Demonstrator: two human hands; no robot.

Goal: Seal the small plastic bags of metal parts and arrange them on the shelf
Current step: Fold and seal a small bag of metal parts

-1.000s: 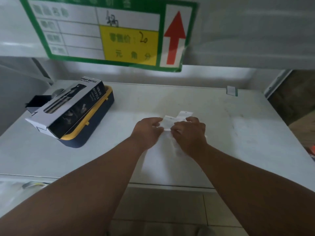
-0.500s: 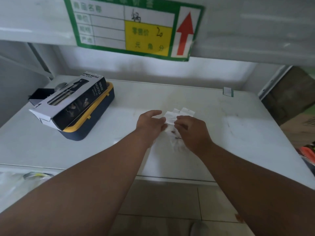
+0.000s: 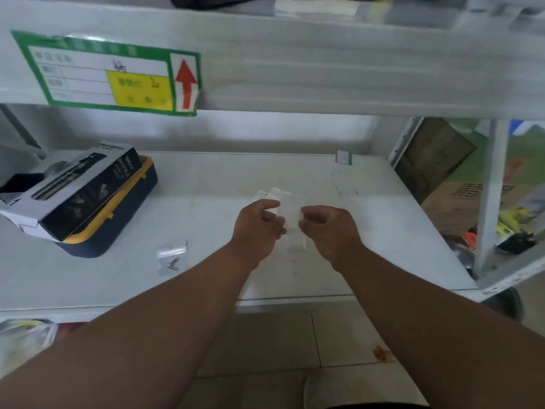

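A small clear plastic bag [image 3: 290, 215] is held upright between my hands over the middle of the white shelf [image 3: 206, 184]. My left hand [image 3: 259, 225] pinches its left edge and my right hand [image 3: 327, 228] pinches its right edge. The bag's contents are too blurred to make out. A second white bag edge [image 3: 262, 194] shows just behind the left hand. Another small clear bag [image 3: 172, 256] with dark metal parts lies flat on the shelf, to the left of my left forearm.
A spray-bottle box [image 3: 79, 184] rests on a navy and yellow case [image 3: 118, 228] at the shelf's left. A green price label [image 3: 112, 75] hangs from the upper shelf. A small tag [image 3: 343, 157] stands at the back right. A shelf post [image 3: 489, 196] and cardboard boxes are on the right.
My hands have lifted slightly and parted, holding a bag between them. A bag with metal parts now lies on the shelf to the left. The camera view has tilted up.
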